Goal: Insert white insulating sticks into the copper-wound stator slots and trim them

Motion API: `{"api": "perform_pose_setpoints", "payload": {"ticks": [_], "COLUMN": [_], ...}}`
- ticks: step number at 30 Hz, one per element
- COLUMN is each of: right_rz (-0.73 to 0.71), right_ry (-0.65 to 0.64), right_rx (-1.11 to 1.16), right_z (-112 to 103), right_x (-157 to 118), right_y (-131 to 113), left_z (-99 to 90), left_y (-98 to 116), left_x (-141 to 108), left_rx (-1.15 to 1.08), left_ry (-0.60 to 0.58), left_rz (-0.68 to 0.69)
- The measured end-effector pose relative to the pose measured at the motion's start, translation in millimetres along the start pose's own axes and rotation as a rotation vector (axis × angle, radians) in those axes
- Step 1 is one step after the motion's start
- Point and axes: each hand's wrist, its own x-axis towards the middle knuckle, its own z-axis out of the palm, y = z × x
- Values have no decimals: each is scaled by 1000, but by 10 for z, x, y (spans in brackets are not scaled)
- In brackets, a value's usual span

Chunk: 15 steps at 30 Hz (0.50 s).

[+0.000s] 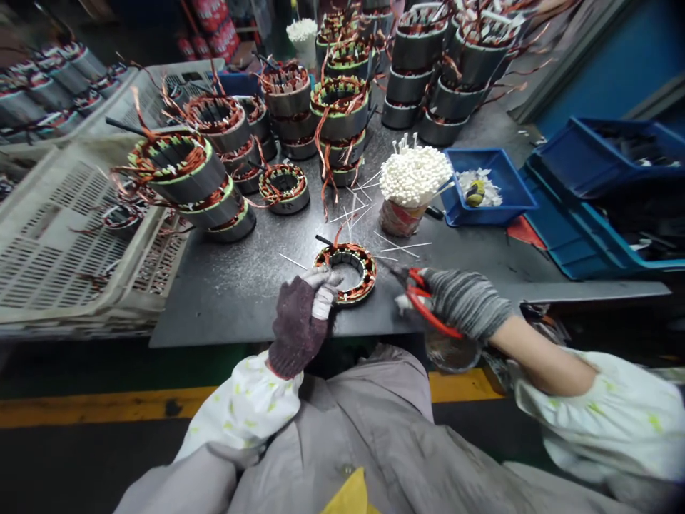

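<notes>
Working at a dark metal table [240, 296] under the wound ring [356, 294], with stacked cores [345, 123] behind the ring, probably to free handling space. Resting the left hand [300, 325] on the ring's near-left edge, fingers bent, seemingly for steadying; pinching or not, cannot tell. Gripping a red-handled tool [419, 305] in the right hand [465, 300], right of the ring, apparently to keep its tips close. Lying flat, showing orange-brown windings [369, 273] and a black lead [324, 240].
</notes>
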Motion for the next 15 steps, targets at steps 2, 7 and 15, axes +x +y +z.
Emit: {"api": "perform_pose_setpoints", "payload": {"ticks": [2, 7, 15], "right_rz": [129, 202, -165], "right_ry": [72, 354, 749], "right_rx": [35, 73, 168], "right_z": [44, 242, 1058], "right_x": [51, 123, 373], "right_y": [224, 443, 126], "left_z": [-18, 156, -126], "left_y": [91, 178, -254], "left_x": [54, 219, 406], "left_rx": [111, 328, -17], "left_ry": [-54, -331, -381], "left_rz": [151, 215, -158]}}
